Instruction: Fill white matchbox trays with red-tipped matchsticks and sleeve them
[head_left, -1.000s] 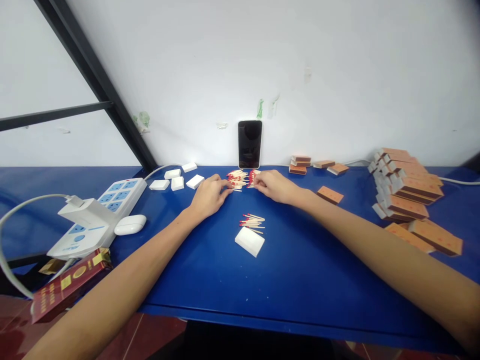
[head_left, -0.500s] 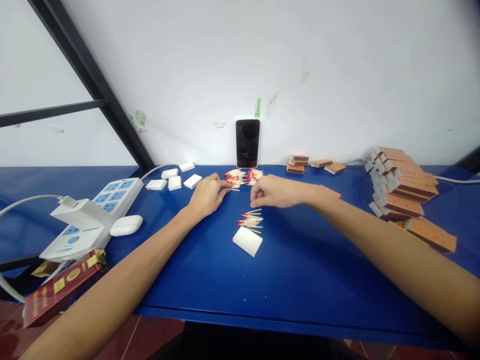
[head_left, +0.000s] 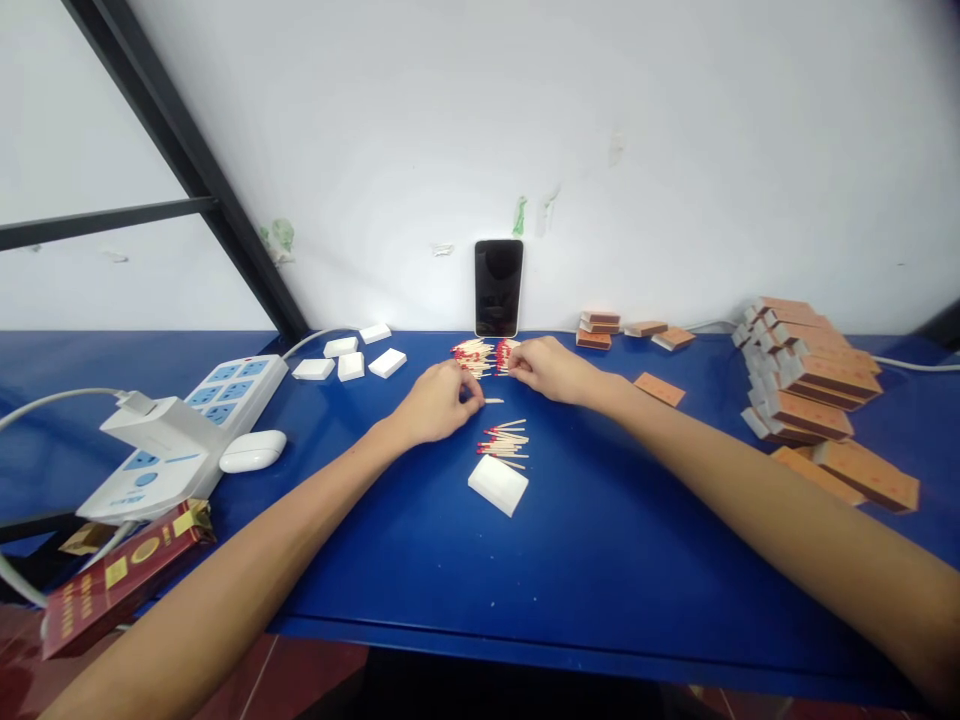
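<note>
Between the fingertips of my left hand (head_left: 439, 405) is a single match (head_left: 493, 401), its pale stick pointing right. My right hand (head_left: 551, 370) has its fingers closed at the edge of the right pile of red-tipped matches (head_left: 503, 352); whatever is in the pinch is hidden. A wider heap of matches (head_left: 474, 356) lies just left of that pile, above my left fingers. Closer to me, a small loose row of matches (head_left: 504, 441) rests on the blue table (head_left: 420, 560), heads to the left. Directly below it sits a white matchbox tray (head_left: 498, 485).
A phone (head_left: 498, 288) leans on the wall behind the piles. Several white trays (head_left: 351, 366) lie left, near a power strip (head_left: 232, 390), an earbud case (head_left: 253, 451) and a red box (head_left: 124, 580). Orange matchbox sleeves (head_left: 817, 370) are stacked at right.
My left hand has come nearer and rightward, drawing a match away from the left heap. My right hand has moved from above the small row back to the right pile.
</note>
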